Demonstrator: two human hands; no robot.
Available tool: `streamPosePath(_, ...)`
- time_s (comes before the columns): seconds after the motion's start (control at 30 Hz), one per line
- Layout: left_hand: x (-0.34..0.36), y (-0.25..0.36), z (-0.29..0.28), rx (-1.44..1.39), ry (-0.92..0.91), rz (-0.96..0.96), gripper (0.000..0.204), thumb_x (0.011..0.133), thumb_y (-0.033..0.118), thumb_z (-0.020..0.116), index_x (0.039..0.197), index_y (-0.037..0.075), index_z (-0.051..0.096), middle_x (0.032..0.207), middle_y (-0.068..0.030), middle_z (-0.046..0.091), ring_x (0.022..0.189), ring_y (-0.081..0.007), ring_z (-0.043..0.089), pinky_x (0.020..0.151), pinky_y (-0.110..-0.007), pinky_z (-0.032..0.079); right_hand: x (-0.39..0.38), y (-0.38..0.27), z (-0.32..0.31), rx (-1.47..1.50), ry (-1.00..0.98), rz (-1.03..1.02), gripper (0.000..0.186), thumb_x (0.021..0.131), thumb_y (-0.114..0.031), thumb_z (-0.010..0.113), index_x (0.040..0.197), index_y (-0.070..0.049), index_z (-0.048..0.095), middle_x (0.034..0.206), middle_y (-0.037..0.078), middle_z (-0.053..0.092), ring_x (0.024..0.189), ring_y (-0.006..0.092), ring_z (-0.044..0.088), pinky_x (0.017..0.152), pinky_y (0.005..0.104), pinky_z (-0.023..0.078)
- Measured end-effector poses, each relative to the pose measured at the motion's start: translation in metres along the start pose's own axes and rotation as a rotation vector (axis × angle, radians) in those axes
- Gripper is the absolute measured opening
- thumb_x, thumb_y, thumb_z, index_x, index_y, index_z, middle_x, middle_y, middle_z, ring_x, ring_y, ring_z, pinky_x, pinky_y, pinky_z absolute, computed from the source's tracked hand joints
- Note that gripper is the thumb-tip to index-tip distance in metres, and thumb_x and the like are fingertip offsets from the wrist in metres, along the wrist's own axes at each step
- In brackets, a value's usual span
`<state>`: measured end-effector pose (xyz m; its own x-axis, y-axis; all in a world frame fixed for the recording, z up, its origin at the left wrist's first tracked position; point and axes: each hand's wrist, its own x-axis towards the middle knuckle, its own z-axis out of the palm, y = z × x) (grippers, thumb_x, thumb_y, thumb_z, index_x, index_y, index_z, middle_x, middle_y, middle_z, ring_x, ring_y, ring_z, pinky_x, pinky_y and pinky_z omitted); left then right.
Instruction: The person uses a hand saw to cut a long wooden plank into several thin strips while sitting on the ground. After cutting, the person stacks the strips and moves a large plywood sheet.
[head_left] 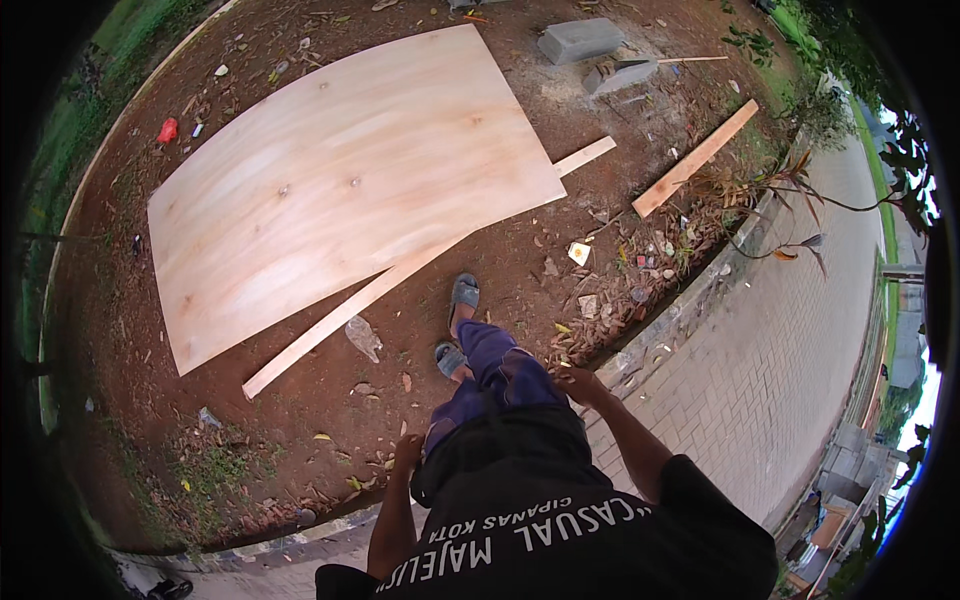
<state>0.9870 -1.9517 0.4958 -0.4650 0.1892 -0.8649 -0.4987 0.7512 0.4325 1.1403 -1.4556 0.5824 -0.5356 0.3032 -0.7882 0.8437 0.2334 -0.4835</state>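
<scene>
My left hand (408, 453) hangs beside my left hip, its fingers too small and hidden to read. My right hand (580, 384) is beside my right thigh, fingers seemingly bent; whether it holds anything does not show. Ahead of my feet, a large pale plywood sheet (330, 170) lies on the dirt, slightly bowed in this view. A long wooden strip (320, 335) runs under its near edge, one end jutting out at the left. A short wooden end (585, 156) sticks out past the sheet's right edge. Neither hand touches the wood.
A separate wooden plank (695, 160) lies to the right. Grey concrete blocks (580, 40) sit at the far right. Near my sandals (464, 292) is a crumpled clear plastic bottle (363, 338). A concrete kerb (660, 335) borders the paved path (760, 350). Leaves and litter dot the soil.
</scene>
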Motion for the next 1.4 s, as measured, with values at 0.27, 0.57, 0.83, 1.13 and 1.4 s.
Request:
streamPosePath(0.27,-0.112,-0.158,-0.026,-0.515,0.3,-0.612,0.043,0.097,0.05,0.063,0.12,0.013,0.064,0.089,-0.0062,0.07,0.072,-0.0223,0.067,0.06,-0.045,0.049,-0.011,0.017,-0.028,-0.142,-0.031,0.1,0.042,0.095,-0.036,0.066,0.13,-0.013,0.07,0.123,0.015,0.073,0.118,0.0283,0.068,0.1,0.0394,0.052)
streamPosePath(0.57,-0.031,-0.088,-0.031,-0.627,0.476,-0.007,0.035,0.096,0.034,0.067,0.109,0.002,0.07,0.082,-0.0084,0.07,0.074,-0.0199,0.069,0.067,-0.038,0.054,-0.005,-0.008,0.027,-0.08,-0.02,-0.09,0.039,0.096,-0.032,0.067,0.121,-0.001,0.07,0.109,0.018,0.073,0.101,0.0267,0.073,0.086,0.0381,0.057)
streamPosePath(0.83,-0.017,0.028,-0.019,-0.308,0.3,0.118,0.04,0.099,0.037,0.064,0.102,-0.002,0.072,0.086,-0.0126,0.072,0.077,-0.0208,0.07,0.071,-0.036,0.055,0.058,0.102,0.003,-0.82,-0.104,-0.618,0.038,0.096,-0.035,0.063,0.121,-0.006,0.07,0.111,0.019,0.072,0.107,0.0384,0.069,0.09,0.0467,0.054)
streamPosePath(1.13,-0.009,-0.005,-0.023,-0.503,0.25,-0.344,0.038,0.101,0.041,0.06,0.113,0.006,0.067,0.09,-0.0064,0.068,0.073,-0.023,0.069,0.061,-0.042,0.054,0.059,0.052,-0.046,-0.681,-0.03,-0.314,0.04,0.102,-0.038,0.052,0.125,-0.008,0.064,0.103,0.027,0.07,0.109,0.0439,0.067,0.095,0.0541,0.05)
streamPosePath(1.4,0.027,0.081,-0.03,-0.444,0.274,-0.489,0.034,0.101,0.041,0.058,0.113,0.01,0.064,0.092,-0.0059,0.068,0.076,-0.0212,0.066,0.061,-0.042,0.047,0.128,0.053,-0.119,-0.519,0.136,-0.445,0.035,0.097,-0.032,0.057,0.126,-0.013,0.063,0.098,0.018,0.07,0.097,0.0362,0.07,0.085,0.0505,0.055)
